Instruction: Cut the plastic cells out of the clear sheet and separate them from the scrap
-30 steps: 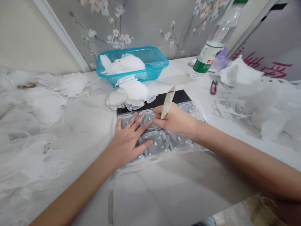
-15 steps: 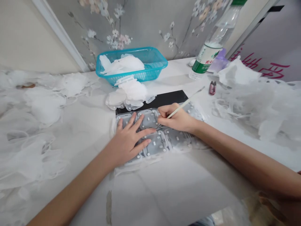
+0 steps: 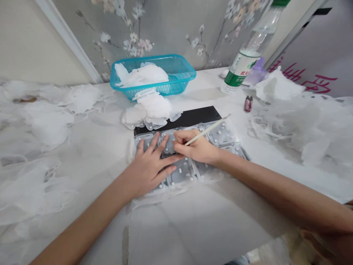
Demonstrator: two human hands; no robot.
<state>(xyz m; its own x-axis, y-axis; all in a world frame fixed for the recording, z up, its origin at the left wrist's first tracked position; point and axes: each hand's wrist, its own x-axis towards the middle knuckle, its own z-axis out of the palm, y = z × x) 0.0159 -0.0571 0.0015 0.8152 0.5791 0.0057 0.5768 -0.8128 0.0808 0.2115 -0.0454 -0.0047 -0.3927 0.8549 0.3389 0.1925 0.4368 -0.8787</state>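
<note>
Left hand [image 3: 150, 167] lies palm down on the sheet [image 3: 220, 134], fingers spread apart, not clamped. My read: it's pinning the sheet so it can't slide. Sheet is clear plastic with rounded grey pads and small white dots, mid-table [image 3: 209, 95], with a black mat [image 3: 187, 116] showing past its 12 o'clock edge. Right hand [image 3: 195, 147] comes in from 3 o'clock, wrist low, fingers curled together, pinching a thin pale stick [image 3: 207, 129] against the thumb, free end aimed at 2 o'clock. Its fingertips [image 3: 176, 144] sit over a pad, just beside the left fingers. Stick's lower tip is hidden by the hand, so contact with the sheet can't be told. Blue basket [image 3: 157, 56] at 12 holds white film [image 3: 142, 73], with a heap [image 3: 156, 105] just below it. Bottle [image 3: 242, 70] at 1, vial [image 3: 248, 103] at 2. Film piles [image 3: 49, 125] at 9 and [image 3: 303, 129] at 3 appear pushed aside to leave working room.
</note>
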